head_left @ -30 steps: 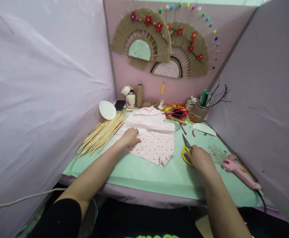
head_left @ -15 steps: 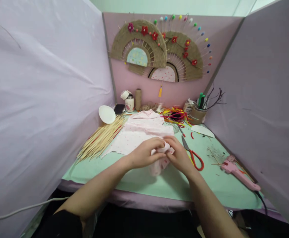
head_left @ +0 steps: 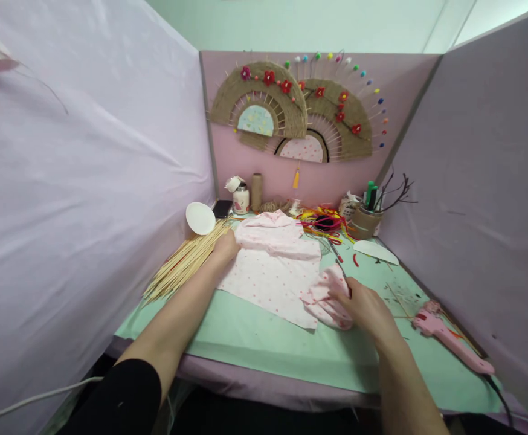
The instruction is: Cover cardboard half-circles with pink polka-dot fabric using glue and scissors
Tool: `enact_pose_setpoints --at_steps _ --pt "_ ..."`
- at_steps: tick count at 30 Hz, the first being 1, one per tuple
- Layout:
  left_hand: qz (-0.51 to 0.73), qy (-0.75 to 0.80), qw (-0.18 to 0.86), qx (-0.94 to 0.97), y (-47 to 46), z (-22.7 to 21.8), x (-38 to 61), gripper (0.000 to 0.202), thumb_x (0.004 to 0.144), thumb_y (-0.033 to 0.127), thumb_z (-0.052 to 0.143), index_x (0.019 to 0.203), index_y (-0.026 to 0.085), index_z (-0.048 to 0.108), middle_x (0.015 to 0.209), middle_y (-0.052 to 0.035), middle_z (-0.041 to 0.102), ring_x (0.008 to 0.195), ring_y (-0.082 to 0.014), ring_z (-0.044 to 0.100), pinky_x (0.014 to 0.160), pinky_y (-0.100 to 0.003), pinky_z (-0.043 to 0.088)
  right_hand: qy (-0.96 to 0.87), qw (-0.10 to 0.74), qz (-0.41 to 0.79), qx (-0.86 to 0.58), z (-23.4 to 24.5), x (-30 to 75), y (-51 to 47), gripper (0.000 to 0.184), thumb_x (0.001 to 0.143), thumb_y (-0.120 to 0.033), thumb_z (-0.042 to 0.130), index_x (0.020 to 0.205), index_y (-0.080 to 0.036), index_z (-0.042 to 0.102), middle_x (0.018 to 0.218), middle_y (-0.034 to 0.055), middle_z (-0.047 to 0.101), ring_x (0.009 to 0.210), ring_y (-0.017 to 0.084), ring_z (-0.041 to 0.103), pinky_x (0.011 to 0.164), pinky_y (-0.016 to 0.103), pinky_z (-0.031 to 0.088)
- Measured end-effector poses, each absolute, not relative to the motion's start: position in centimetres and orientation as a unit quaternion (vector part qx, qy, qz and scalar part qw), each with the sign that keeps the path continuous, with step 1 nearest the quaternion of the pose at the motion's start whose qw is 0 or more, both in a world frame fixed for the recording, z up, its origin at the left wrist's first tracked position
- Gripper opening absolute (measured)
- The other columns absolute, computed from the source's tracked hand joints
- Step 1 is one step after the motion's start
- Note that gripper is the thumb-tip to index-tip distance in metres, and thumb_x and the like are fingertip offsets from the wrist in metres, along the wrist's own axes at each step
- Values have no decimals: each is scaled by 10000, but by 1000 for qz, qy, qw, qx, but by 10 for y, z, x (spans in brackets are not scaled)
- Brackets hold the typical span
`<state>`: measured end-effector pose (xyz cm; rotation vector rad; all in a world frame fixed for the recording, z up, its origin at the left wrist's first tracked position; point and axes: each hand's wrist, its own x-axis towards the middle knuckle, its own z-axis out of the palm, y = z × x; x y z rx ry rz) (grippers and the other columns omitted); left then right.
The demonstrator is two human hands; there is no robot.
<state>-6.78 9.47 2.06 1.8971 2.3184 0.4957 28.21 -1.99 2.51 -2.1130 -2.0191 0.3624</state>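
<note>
A pale pink cloth with small red dots [head_left: 268, 278] lies spread over the middle of the green table, with folds toward its far side. At its far left edge, my left hand [head_left: 226, 246] is closed on the cloth, its fingertips partly hidden. My right hand [head_left: 364, 307] grips a crumpled, bunched part of dotted cloth [head_left: 330, 296] at the near right corner; whether this joins the flat piece I cannot tell. The scissors are almost wholly hidden by my right hand and the bunched cloth.
Bamboo sticks [head_left: 182, 263] lie at left beside a white bowl-like piece [head_left: 200, 218]. A phone [head_left: 222, 209], jar [head_left: 241, 199] and twine spool [head_left: 256, 192] stand behind. Coloured pipe cleaners [head_left: 322, 222], a pen holder [head_left: 364, 222] and a pink glue gun [head_left: 452, 341] are at right.
My hands have parted: the left moved away to the cloth's far left edge, the right moved rightward with the bunched cloth. The cloth now lies flatter, and the scissors are covered.
</note>
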Motion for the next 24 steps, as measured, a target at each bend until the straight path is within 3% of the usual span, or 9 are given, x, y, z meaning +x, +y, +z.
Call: enact_pose_setpoints --at_steps 2,5,9,13,18,21,24 --pt "165 757 47 631 98 25 -62 286 846 284 555 1078 138 635 1057 -177 689 1049 -328 636 862 -404 489 -689 98 120 -708 22 282 -22 436 845 -525 542 1106 -178 586 972 119 662 886 269 634 680 304 413" --pt "181 742 25 645 105 43 -50 272 872 307 493 1037 168 659 1080 -166 691 1096 -315 619 904 -404 470 -701 142 64 -696 21 284 -22 642 817 -518 597 1331 -147 491 1196 176 582 1079 318 585 866 375 439" --pt "230 699 6 678 120 90 -21 284 903 284 431 1099 171 602 1148 -152 669 1126 -289 606 934 -381 449 -730 227 19 -645 30 270 -16 658 810 -437 630 1374 -141 462 1275 193 536 1192 348 508 988 442 402" --pt "339 629 36 698 134 151 21 261 951 262 375 1126 135 520 1103 -165 653 1102 -288 602 943 -390 428 -754 343 76 -556 52 235 -5 769 812 -472 638 1445 -151 345 1355 197 505 1244 330 483 1034 446 388" --pt "531 429 155 714 120 211 73 111 976 179 381 994 154 488 1118 -109 603 1131 -219 554 978 -349 407 -689 479 196 -508 84 201 15 987 781 -543 636 1515 -109 138 1455 234 391 1274 293 466 970 391 451" --pt "578 311 270 705 89 227 95 102 1001 217 373 1003 183 469 1131 -69 587 1127 -199 557 965 -343 429 -636 561 139 -512 104 194 21 996 753 -511 660 1509 -106 152 1449 231 393 1269 280 474 940 373 465" --pt "579 248 377 679 60 236 104 115 1015 259 349 1039 201 445 1134 -43 573 1091 -190 583 920 -352 473 -588 605 51 -535 123 199 16 686 833 -482 571 1397 -126 411 1252 170 577 1085 253 580 863 359 487"
